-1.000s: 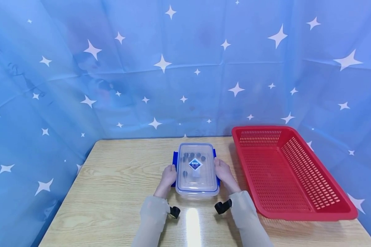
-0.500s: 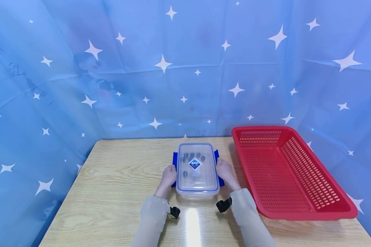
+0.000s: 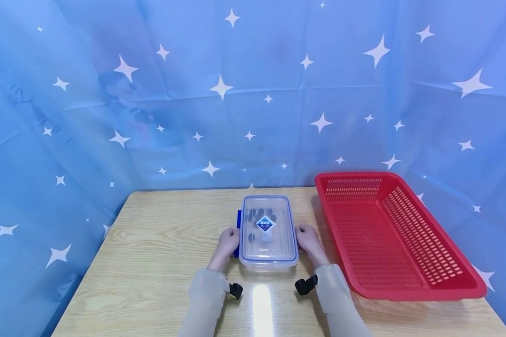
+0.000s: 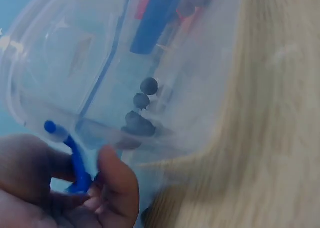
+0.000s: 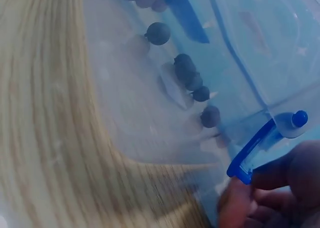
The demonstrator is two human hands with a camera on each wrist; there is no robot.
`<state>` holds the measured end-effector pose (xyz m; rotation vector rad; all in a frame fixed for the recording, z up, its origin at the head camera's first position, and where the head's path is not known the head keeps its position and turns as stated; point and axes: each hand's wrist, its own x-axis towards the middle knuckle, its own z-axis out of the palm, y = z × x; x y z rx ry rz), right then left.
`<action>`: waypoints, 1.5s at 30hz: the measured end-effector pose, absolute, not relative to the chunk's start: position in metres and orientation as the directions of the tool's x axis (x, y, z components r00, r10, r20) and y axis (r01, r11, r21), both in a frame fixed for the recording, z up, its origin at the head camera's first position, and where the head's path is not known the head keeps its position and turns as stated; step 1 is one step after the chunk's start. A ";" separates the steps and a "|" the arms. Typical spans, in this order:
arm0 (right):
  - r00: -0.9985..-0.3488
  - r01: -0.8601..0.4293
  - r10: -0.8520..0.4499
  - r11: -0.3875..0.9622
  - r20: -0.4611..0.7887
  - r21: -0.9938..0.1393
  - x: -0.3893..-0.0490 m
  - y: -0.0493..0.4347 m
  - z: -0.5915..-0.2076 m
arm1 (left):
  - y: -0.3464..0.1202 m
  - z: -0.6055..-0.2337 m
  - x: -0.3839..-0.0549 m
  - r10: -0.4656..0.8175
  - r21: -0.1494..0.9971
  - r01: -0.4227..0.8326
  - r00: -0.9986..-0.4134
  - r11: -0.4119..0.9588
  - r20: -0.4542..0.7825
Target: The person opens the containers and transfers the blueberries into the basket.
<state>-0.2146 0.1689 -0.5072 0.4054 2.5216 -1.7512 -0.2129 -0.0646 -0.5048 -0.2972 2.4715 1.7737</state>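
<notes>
A clear plastic food container with a blue-edged lid and a diamond label sits on the wooden table. Several small dark round balls lie inside it. At its left side my left hand has curled fingers; in the left wrist view, thumb and fingers pinch a blue side latch that hangs outward. Opposite, my right hand is curled against the container's right side. Its thumb and fingers pinch the lower edge of the other blue latch, which also slants outward. The right latch is hidden in the head view.
A large red perforated basket stands on the table just right of my right hand. The wooden table extends left of the container. A blue curtain with white stars hangs behind the table.
The right latch stuck out beside the container half a second ago and is now out of sight in the head view. Both hands have shifted slightly, with the right fingers more curled. The container stays put.
</notes>
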 end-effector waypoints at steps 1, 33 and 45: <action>-0.962 0.231 0.219 0.325 -0.165 -0.917 -0.214 0.168 -0.507 | -0.065 -0.505 -0.212 -0.127 0.933 -0.170 -0.983 0.317 -0.136; -0.981 0.077 0.189 0.551 0.034 -0.831 -0.204 0.162 -0.471 | -0.064 -0.462 -0.200 -0.074 0.867 0.032 -0.994 0.498 0.079; -0.977 0.014 0.180 0.584 0.112 -0.811 -0.201 0.161 -0.457 | -0.063 -0.454 -0.200 -0.075 0.880 0.001 -0.996 0.476 0.042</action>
